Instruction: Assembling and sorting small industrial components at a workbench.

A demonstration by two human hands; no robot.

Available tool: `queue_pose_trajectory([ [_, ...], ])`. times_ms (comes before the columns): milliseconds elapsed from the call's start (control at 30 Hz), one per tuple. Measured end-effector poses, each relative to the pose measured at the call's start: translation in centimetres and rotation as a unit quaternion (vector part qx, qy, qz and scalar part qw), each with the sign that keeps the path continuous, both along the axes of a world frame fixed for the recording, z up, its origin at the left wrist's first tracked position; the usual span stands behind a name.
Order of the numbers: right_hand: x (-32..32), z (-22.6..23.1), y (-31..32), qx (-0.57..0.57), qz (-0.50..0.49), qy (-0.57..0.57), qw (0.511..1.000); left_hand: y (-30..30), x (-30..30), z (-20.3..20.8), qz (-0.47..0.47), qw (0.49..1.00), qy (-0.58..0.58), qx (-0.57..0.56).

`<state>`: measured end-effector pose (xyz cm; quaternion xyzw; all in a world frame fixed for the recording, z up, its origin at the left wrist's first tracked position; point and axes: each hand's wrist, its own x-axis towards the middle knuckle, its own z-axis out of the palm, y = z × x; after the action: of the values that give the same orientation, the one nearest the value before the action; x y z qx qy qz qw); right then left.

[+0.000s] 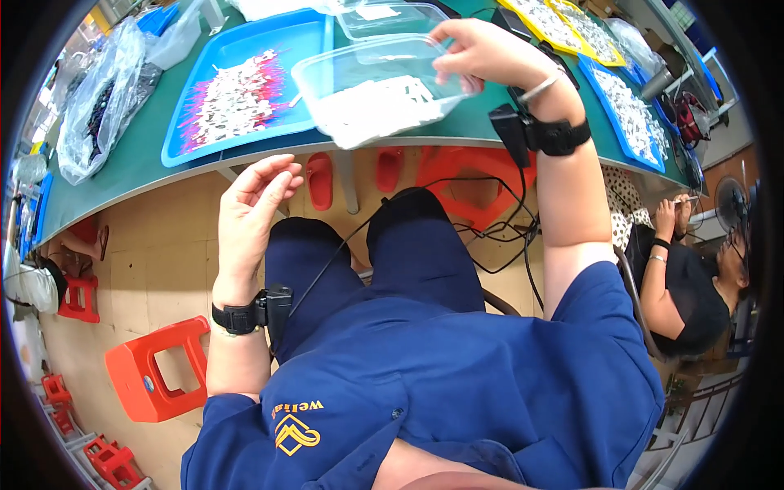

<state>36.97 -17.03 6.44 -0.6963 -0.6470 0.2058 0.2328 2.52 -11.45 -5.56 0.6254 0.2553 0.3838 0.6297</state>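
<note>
My right hand (472, 55) grips the right rim of a clear plastic container (314, 90), which sits tilted at the table's front edge. Small white pieces (384, 104) lie inside it. Some of my right fingers are behind the container's wall. In front of the table edge hangs my left hand (255, 200), its fingers loosely curled and the thumb near the fingertips, with nothing visible in it. Just beyond it is a blue tray (186, 147) holding a pile of white pieces with pink pin-like ends (237, 98). Both wrists wear black straps with small boxes.
A second clear container (392, 20) stands behind the first on the green table (135, 163). To the right are yellow trays (608, 53) and a blue tray (625, 147) of white pieces. Plastic bags (110, 98) lie left. Red stools (155, 376) and black cables (523, 220) are below; a co-worker (686, 286) sits right.
</note>
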Motion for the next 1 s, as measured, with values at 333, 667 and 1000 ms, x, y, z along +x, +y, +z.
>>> queue_pose_trajectory([
  [333,1.3,-2.0,-1.9,-0.031,-0.123,0.029,0.992,0.6,0.1,0.2,-0.01,1.0,-0.012,0.006],
  [667,0.6,-2.9,-3.3,0.054,-0.23,-0.007,0.972,3.0,-1.3,1.8,0.01,0.998,0.004,0.054],
  [1000,-5.7,1.1,-2.2,0.208,0.019,-0.048,0.977,7.6,-3.3,4.4,0.193,0.879,0.215,0.379],
])
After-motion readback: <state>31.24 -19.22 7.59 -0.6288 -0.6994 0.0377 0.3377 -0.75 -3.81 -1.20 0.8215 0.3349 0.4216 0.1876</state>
